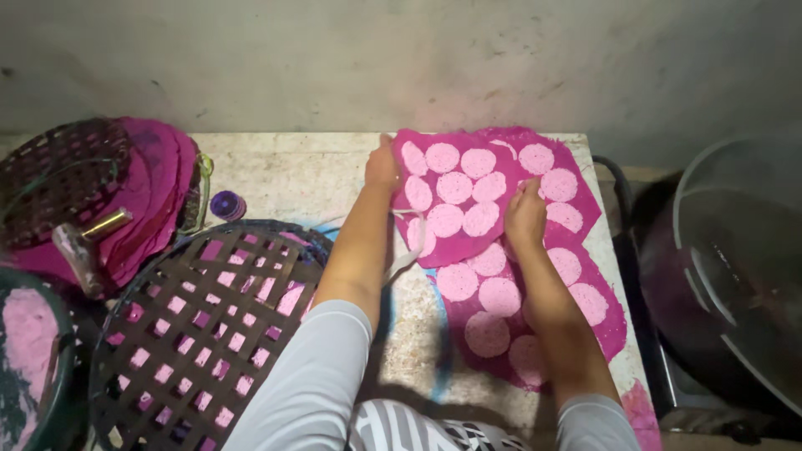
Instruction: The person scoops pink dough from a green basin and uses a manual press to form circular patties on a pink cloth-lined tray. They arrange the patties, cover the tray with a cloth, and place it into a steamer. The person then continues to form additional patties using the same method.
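Left hand (383, 164) pinching far-left edge of magenta sheet (501, 250) on stone tabletop (309, 175). Right hand (525, 213) curled, fingertips pressing among pale pink discs (454, 188); grip unclear. Risk: uneven pull tears thin sheet, dislodges discs.

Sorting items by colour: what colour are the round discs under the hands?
Pale pink discs on a darker magenta cloth, clearest in the head view.

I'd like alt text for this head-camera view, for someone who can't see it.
Two bare hands, left hand and right hand, press on a magenta sheet covered with pale pink discs, on a stone table. A dark woven tray sits at left.
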